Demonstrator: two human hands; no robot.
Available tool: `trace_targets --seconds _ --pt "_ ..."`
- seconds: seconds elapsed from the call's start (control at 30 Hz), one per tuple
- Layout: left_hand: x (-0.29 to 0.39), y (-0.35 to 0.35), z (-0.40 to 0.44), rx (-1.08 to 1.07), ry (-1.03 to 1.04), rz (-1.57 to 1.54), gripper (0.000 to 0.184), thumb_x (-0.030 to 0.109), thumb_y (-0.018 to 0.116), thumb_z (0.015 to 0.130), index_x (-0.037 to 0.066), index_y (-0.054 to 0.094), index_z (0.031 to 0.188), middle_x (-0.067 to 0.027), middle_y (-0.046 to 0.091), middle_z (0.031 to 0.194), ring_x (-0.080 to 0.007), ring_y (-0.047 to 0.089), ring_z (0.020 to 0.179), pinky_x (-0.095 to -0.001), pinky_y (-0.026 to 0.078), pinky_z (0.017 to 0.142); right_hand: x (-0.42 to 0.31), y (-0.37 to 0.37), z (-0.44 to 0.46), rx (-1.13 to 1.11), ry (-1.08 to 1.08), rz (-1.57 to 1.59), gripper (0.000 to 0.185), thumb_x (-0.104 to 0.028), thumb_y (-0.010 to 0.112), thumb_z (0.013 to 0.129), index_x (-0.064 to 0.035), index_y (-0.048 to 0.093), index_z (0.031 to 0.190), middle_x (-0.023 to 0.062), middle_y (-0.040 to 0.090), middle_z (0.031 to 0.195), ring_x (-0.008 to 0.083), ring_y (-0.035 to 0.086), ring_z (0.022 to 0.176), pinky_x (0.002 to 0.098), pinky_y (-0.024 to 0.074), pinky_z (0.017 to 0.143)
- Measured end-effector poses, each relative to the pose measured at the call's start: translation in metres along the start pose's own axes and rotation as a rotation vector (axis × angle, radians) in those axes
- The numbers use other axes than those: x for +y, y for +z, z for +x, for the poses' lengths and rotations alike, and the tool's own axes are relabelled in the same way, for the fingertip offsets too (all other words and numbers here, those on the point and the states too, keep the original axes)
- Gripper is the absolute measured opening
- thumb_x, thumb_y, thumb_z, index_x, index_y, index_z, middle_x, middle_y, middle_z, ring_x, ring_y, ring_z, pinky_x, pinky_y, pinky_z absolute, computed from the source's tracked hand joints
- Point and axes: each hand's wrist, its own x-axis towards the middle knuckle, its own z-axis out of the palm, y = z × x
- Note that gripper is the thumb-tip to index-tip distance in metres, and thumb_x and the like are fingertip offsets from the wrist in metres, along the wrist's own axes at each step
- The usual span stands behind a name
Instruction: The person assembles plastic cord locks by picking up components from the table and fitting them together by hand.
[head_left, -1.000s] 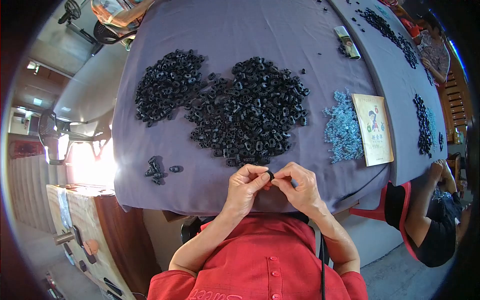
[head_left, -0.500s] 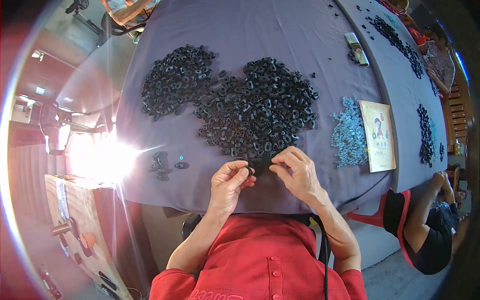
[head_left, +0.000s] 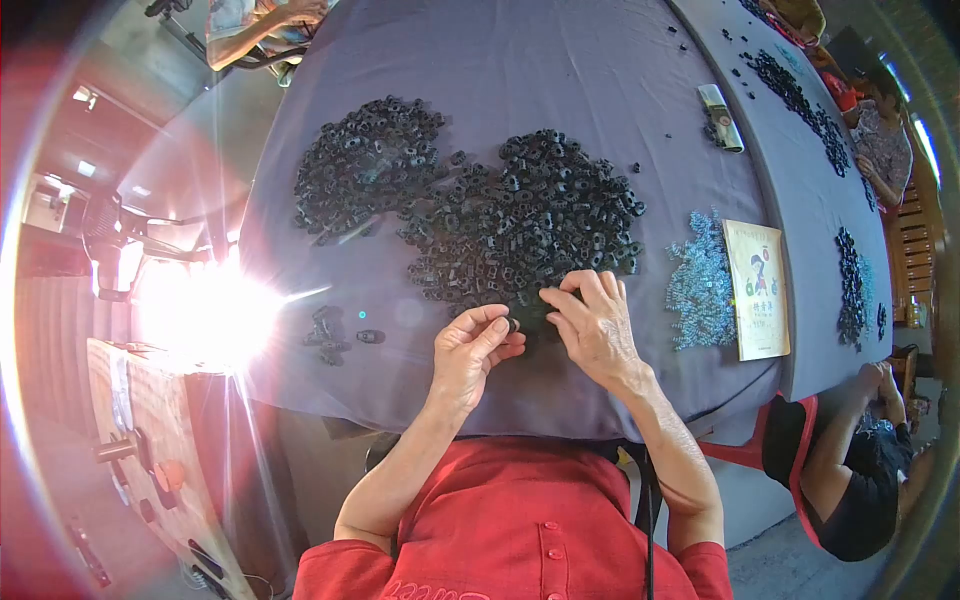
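My left hand (head_left: 468, 352) is closed in a pinch on a small black plastic part (head_left: 514, 326), of which only the end shows. Just to its right, my right hand (head_left: 603, 325) has thumb and forefinger drawn together at the near edge of a large heap of black plastic parts (head_left: 530, 215). Whatever lies between those right fingertips is too small and dark to make out. The two hands are apart, a short gap between them.
A second heap of black parts (head_left: 365, 160) adjoins on the left. Several loose pieces (head_left: 370, 337) lie near the left edge. On the right are a pile of pale blue, spring-like pieces (head_left: 702, 290) and a booklet (head_left: 757, 290). Other people sit around the tables.
My right hand has moved slightly up to the edge of the heap. My left hand has shifted a little right, still pinching the black part. The whole view has tilted slightly.
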Motion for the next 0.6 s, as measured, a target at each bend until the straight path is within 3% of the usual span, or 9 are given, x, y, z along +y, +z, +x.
trace_targets --seconds 0.07,0.17,0.3,0.6 --pt "-0.003 -0.004 0.000 -0.033 0.015 -0.022 0.018 0.008 0.061 0.088 0.002 0.060 0.105 -0.0102 0.066 0.092 -0.0190 0.065 0.077 -0.0345 0.056 0.072 -0.008 -0.004 0.009 0.005 0.034 0.024 0.033 -0.009 0.070 0.069 -0.0093 0.064 0.101 0.0059 0.053 0.100 0.0248 0.050 0.091 0.0382 0.0387 0.078" --pt "-0.005 -0.005 0.001 -0.049 0.039 -0.080 0.017 0.006 0.061 0.089 0.002 0.060 0.105 -0.0099 0.065 0.092 -0.0194 0.065 0.077 -0.0324 0.057 0.070 -0.010 0.011 0.028 0.017 -0.088 0.013 0.036 -0.013 0.068 0.072 -0.0069 0.061 0.107 0.0086 0.054 0.112 0.0279 0.050 0.105 0.0411 0.0384 0.089" --pt "-0.004 -0.007 0.001 -0.053 0.033 -0.084 0.016 0.006 0.061 0.089 0.003 0.060 0.105 -0.0091 0.065 0.091 -0.0191 0.065 0.078 -0.0323 0.057 0.070 -0.004 0.028 0.027 -0.034 -0.150 -0.024 0.040 -0.016 0.067 0.074 -0.0021 0.058 0.110 0.0109 0.051 0.122 0.0298 0.044 0.119 0.0425 0.0325 0.101" --pt "-0.003 -0.007 0.001 -0.055 0.028 -0.086 0.015 0.006 0.060 0.089 0.003 0.060 0.104 -0.0093 0.065 0.090 -0.0184 0.065 0.078 -0.0322 0.057 0.070 0.016 0.012 0.009 -0.001 -0.103 -0.040 0.031 -0.011 0.069 0.074 -0.0048 0.062 0.104 0.0093 0.054 0.118 0.0288 0.046 0.117 0.0435 0.0320 0.102"
